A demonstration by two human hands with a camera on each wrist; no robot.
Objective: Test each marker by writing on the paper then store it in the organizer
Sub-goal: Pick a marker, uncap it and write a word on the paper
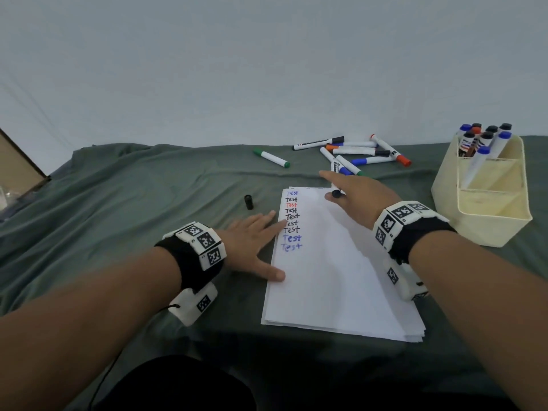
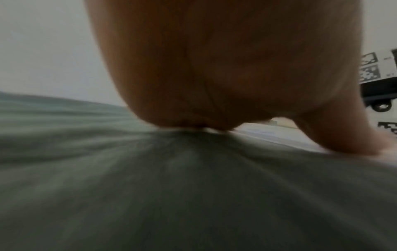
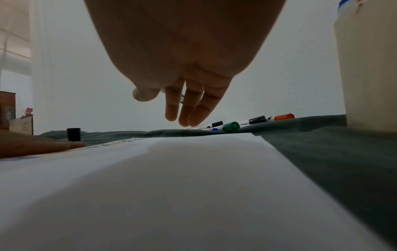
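Dim, flat light; left wrist view badly blurred (motion streaks); edges bowed.

Paper (image 1: pixel 332 277) centre on cloth (image 1: pixel 148 188); loose markers (image 1: pixel 355 152) behind; organizer (image 1: pixel 486 221) right; cap (image 1: pixel 248 202) left.

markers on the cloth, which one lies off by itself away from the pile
The green-capped marker, lying alone to the left of the heap of markers.
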